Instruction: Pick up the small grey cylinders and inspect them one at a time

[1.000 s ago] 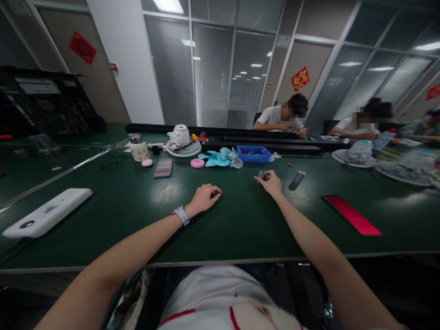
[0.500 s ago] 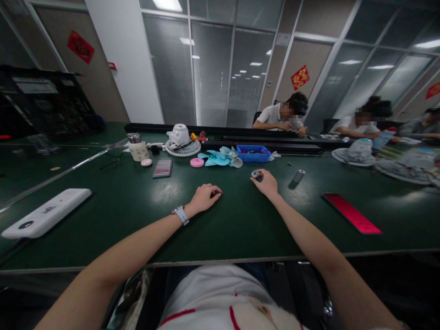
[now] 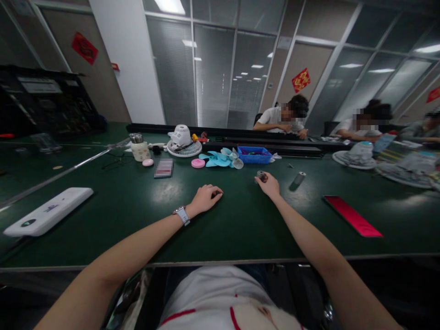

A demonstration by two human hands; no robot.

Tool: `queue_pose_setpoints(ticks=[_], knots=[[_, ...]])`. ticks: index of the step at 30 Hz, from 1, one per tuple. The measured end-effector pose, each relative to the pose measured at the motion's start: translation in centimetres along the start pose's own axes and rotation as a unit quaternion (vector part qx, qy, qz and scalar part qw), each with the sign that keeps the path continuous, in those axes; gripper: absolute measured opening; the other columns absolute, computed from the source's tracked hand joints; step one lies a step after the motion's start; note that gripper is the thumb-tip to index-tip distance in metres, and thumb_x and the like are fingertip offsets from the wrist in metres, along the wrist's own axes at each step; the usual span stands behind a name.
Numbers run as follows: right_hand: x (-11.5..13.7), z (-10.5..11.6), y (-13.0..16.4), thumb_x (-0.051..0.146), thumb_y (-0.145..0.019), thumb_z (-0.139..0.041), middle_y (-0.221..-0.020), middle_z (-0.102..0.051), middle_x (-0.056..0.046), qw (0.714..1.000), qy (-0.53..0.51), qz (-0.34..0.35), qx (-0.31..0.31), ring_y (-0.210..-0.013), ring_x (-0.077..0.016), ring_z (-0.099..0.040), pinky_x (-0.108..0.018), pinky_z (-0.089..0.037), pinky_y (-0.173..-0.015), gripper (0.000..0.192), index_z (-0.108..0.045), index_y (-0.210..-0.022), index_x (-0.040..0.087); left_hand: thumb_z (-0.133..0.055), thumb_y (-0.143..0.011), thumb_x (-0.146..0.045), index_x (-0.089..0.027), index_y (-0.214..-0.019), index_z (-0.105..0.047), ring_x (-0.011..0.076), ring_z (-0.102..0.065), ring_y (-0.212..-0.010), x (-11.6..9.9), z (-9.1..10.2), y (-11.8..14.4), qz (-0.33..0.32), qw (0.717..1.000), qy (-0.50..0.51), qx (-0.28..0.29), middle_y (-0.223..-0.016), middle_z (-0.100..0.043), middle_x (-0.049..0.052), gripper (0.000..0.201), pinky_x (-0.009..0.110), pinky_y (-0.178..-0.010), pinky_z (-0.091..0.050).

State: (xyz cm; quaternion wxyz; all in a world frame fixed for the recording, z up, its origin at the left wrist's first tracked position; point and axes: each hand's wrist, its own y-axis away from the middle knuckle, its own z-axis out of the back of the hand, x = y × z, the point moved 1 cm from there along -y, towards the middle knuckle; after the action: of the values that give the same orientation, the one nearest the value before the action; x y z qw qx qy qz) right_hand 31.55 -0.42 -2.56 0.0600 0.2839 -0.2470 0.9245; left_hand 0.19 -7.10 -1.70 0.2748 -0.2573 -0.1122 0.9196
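My right hand [image 3: 270, 185] is closed around a small grey metal cylinder [image 3: 261, 175], its round end facing up between thumb and fingers. What the cylinder is exactly, I cannot tell. Just to the right, a similar silver cylinder [image 3: 297, 180] stands or leans on the green table. My left hand [image 3: 206, 198], with a watch [image 3: 181, 214] on its wrist, rests on the table to the left. Its fingers are curled and the thumb meets the fingertips; no object shows in them.
Behind my hands are a blue tray [image 3: 255, 155], light-blue fan blades [image 3: 220, 158], a pink disc [image 3: 198, 163], a white fan part [image 3: 182, 137] and a patterned bottle [image 3: 140, 150]. A red-screened phone [image 3: 352, 215] lies right, a white device [image 3: 50, 211] left. Other people [image 3: 282, 117] sit across the table.
My right hand has shifted slightly right with the metal cylinder, whose round end has turned a little. The left hand has stayed in place. The whole view has moved slightly.
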Motion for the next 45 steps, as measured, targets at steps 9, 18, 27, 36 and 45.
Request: queue_pose_setpoints(ticks=[9, 18, 27, 36, 45], knots=[[1.7, 1.0, 0.8, 0.049, -0.080, -0.062, -0.128, -0.057, -0.018, 0.994, 0.013, 0.035, -0.100, -0.112, -0.0299, -0.058, -0.047, -0.045, -0.094, 0.065, -0.049, -0.133, 0.015, -0.044, -0.094, -0.049, -0.022, -0.113, -0.064, 0.0192, -0.060, -0.081, -0.1, -0.1, -0.1, 0.040, 0.997, 0.058, -0.032, -0.087, -0.064, 0.004, 0.038, 0.032, -0.073, -0.045], [11.6, -1.3, 8.9, 0.038, -0.093, -0.051, -0.142, -0.053, -0.008, 0.910, -0.092, 0.357, 0.189, -0.132, -0.0241, -0.047, -0.047, -0.038, -0.109, 0.045, -0.053, -0.136, 0.026, -0.036, -0.095, -0.056, -0.017, -0.115, -0.052, 0.0199, -0.064, -0.084, 0.8, -0.3, -0.6, 0.190, 0.954, 0.168, -0.159, -0.095, -0.067, 0.008, 0.047, 0.032, -0.075, -0.048], [11.4, -2.3, 8.4, 0.009, -0.088, -0.050, -0.112, -0.073, -0.001, 0.911, -0.091, 0.337, 0.217, -0.102, -0.0191, -0.068, -0.036, -0.052, -0.094, 0.038, -0.071, -0.114, 0.028, -0.037, -0.095, -0.056, -0.016, -0.114, -0.052, 0.0197, -0.063, -0.083, 0.5, -0.3, -0.6, 0.186, 0.957, 0.164, -0.151, -0.094, -0.066, 0.008, 0.046, 0.032, -0.073, -0.048], [3.5, 3.0, -0.2, 0.021, -0.094, -0.042, -0.116, -0.070, -0.006, 0.982, 0.035, 0.179, -0.056, -0.103, -0.0249, -0.065, -0.039, -0.047, -0.094, 0.035, -0.069, -0.116, 0.022, -0.036, -0.094, -0.059, -0.017, -0.114, -0.053, 0.0184, -0.062, -0.078, 0.7, -0.3, -0.5, 0.182, 0.960, 0.166, -0.130, -0.095, -0.066, 0.008, 0.049, 0.031, -0.068, -0.047], [1.3, 2.5, -1.6, 0.017, -0.091, -0.042, -0.115, -0.071, -0.004, 0.980, 0.051, 0.190, -0.042, -0.103, -0.0241, -0.064, -0.039, -0.047, -0.095, 0.036, -0.070, -0.112, 0.022, -0.037, -0.094, -0.058, -0.018, -0.111, -0.055, 0.0187, -0.062, -0.081, 0.9, -0.4, -0.6, 0.173, 0.964, 0.164, -0.121, -0.100, -0.066, 0.009, 0.048, 0.031, -0.071, -0.049]])
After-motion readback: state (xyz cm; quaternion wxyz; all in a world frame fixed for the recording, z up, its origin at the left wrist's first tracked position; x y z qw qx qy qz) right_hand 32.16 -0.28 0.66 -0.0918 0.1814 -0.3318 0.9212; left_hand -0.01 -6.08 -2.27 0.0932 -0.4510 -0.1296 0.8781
